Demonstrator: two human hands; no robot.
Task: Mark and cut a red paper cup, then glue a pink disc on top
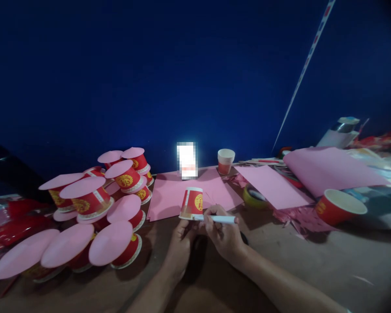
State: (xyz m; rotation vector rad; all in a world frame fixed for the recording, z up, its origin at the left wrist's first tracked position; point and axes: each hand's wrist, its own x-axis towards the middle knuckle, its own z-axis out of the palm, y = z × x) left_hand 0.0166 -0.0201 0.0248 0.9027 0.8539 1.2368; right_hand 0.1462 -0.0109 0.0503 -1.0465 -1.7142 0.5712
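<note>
In the head view, a red paper cup (193,203) with a gold emblem and a white stripe is upside down, its rim lowest. My left hand (180,245) is closed on the rim from below; some of its fingers are hidden. My right hand (226,237) grips a white pen-shaped stick (224,219) close to the cup's right lower edge. Whether the stick's tip touches the cup, I cannot tell. Behind the cup lie stacked pink paper sheets (166,195).
On the left stand several upside-down red cups topped with pink paper discs (111,243). Upright are a stack of cups (226,161) at the back and a red cup (337,208) at right. More pink sheets (270,187), pink scraps (304,221) and a yellow tape roll (252,198) lie right.
</note>
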